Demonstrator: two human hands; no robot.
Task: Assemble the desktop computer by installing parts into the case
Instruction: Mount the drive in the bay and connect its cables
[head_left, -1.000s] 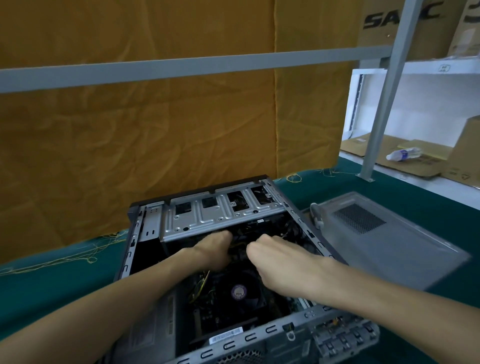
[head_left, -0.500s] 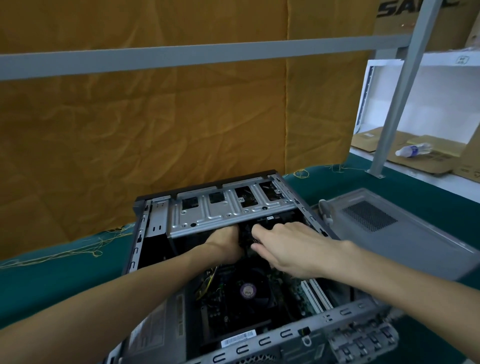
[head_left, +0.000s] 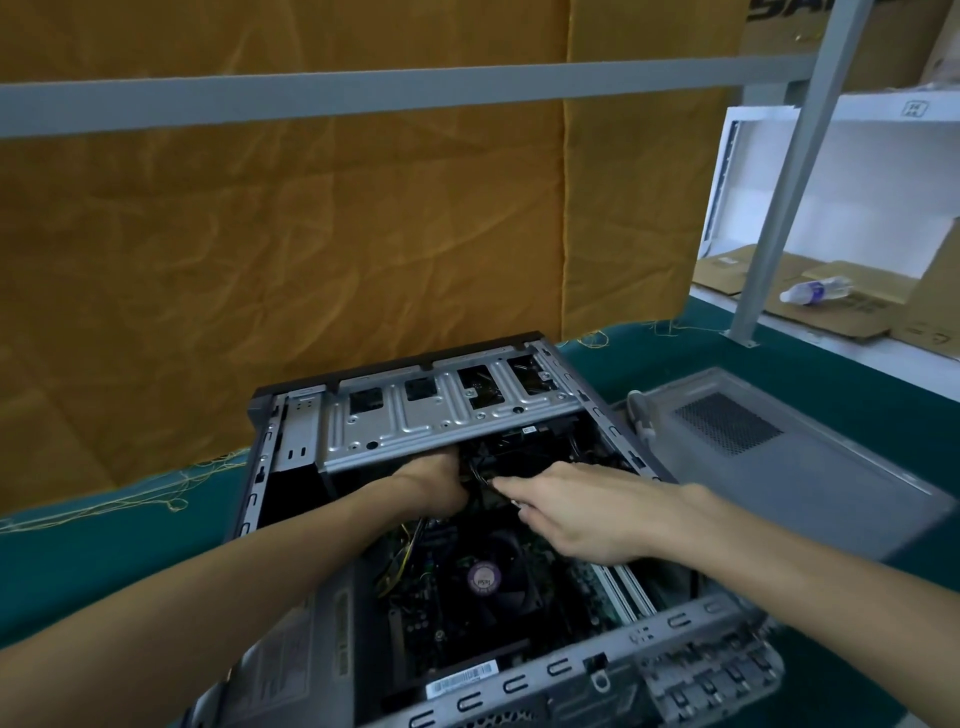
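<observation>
An open grey computer case (head_left: 254, 483) lies on the green table, its inside facing up. A silver drive cage (head_left: 441, 415) spans its far end. Lower down sit the motherboard and a black CPU fan (head_left: 485, 577) with a round purple label. My left hand (head_left: 434, 486) reaches under the cage's front edge; its fingers are hidden there. My right hand (head_left: 576, 512) lies just right of it, over the board, fingers stretched toward black cables (head_left: 480, 473) at the cage's edge. The fingertips touch or pinch a cable; I cannot tell which.
The grey side panel (head_left: 779, 467) with a mesh vent lies flat right of the case. An orange cloth hangs behind a grey rail (head_left: 363, 96). At far right a metal post (head_left: 779, 197), flattened cardboard and a lying plastic bottle (head_left: 813, 291) sit on a white shelf.
Both hands have pushed further toward the drive cage. My right hand's fingers have stretched out toward the cables. The camera view has shifted slightly left and down.
</observation>
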